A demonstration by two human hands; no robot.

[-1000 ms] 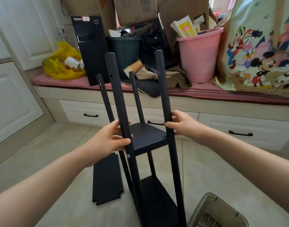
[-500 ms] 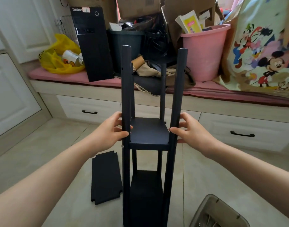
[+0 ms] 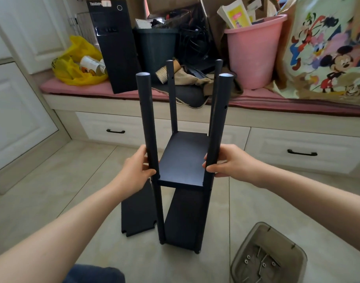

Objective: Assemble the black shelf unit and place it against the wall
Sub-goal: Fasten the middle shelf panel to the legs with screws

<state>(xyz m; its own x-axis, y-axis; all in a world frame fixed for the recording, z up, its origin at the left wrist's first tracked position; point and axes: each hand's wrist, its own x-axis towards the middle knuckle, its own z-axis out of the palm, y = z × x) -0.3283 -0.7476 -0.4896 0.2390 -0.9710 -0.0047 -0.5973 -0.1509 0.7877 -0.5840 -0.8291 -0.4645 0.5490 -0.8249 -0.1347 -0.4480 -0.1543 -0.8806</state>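
Observation:
The black shelf unit [image 3: 183, 160] stands upright on the tiled floor in front of me, with several round posts, a middle board and a bottom board [image 3: 185, 217]. The tops of the posts are bare. My left hand [image 3: 134, 172] grips the near left post [image 3: 148, 119] just above the middle board. My right hand [image 3: 226, 162] grips the near right post [image 3: 220, 119] at the same height. A loose black shelf board [image 3: 137, 213] lies flat on the floor left of the unit, partly hidden behind the left post.
A translucent bin [image 3: 269, 256] with screws sits on the floor at lower right. Behind the unit runs a window bench with drawers [image 3: 117, 129], a pink cushion [image 3: 72, 86], a black computer tower [image 3: 115, 45], a pink bucket [image 3: 254, 50] and a yellow bag [image 3: 77, 64]. White cabinet doors [image 3: 15, 111] line the left.
The shelf unit has been turned from a leftward tilt to upright and square to me. My view has risen and now looks down on the post tops. Both hands kept their hold.

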